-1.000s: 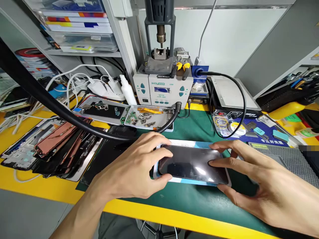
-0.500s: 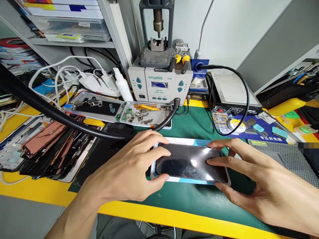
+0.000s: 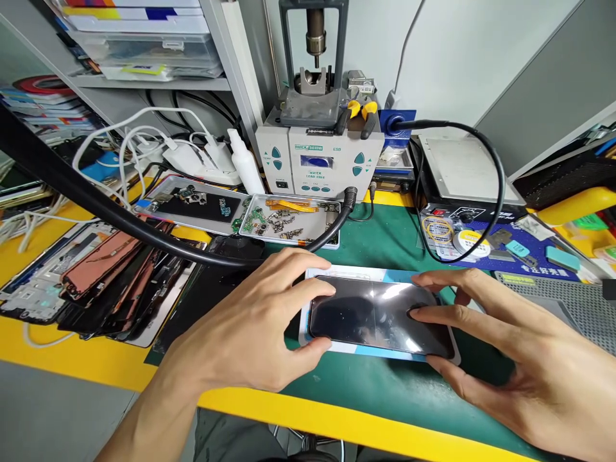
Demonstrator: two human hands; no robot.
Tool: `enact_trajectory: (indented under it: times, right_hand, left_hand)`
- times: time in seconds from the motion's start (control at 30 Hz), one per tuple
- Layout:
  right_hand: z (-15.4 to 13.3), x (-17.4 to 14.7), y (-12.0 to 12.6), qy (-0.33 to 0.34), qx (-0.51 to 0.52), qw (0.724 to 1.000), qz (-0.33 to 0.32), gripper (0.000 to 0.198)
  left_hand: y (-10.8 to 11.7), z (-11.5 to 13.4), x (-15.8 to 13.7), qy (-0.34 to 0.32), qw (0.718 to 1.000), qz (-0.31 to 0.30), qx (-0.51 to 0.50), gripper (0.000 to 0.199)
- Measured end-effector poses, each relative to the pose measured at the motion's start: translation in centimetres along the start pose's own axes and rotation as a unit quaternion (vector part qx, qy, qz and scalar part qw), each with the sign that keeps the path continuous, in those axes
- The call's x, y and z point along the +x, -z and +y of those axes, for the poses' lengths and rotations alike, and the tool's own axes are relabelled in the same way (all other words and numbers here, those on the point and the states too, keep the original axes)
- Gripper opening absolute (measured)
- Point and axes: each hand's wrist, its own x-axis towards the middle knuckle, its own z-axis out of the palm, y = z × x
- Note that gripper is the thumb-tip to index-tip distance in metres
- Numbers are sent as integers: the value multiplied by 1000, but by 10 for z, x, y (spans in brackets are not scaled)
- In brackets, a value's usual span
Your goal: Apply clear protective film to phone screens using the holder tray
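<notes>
A smartphone [image 3: 356,321] lies screen up, its dark glass showing bright reflections and a thin line across the middle. Beneath it is a flat white and blue piece [image 3: 380,274], either a card or a box, resting on the green mat [image 3: 351,391]. My left hand [image 3: 260,314] grips the left end, thumb at the near edge and fingers at the far edge and on the glass. At the right end, my right hand [image 3: 505,340] holds the phone between thumb and fingers, with one fingertip pressing on the screen.
A thick black hose [image 3: 158,240] arches across the left to a hot-air station [image 3: 317,163]. Trays of small parts [image 3: 308,224] sit behind the phone. Stacked phone frames and panels [image 3: 101,276] lie left. A black-fronted box [image 3: 471,179] and grey perforated mat [image 3: 587,314] are at right.
The camera view has turned slightly, so the whole scene sits further right in the picture. Both hands keep nearly the same hold on the smartphone.
</notes>
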Motion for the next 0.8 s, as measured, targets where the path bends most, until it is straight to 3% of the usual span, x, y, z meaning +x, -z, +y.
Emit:
enact_trajectory:
  times: [0.23, 0.8]
  right_hand:
    - [2, 0, 0, 2, -8, 1000, -5, 43]
    - [-6, 3, 9, -12, 11, 1000, -5, 36]
  left_hand:
    - [9, 7, -9, -42, 996, 74, -10, 34]
    - [-1, 14, -5, -46, 998, 50, 20, 32]
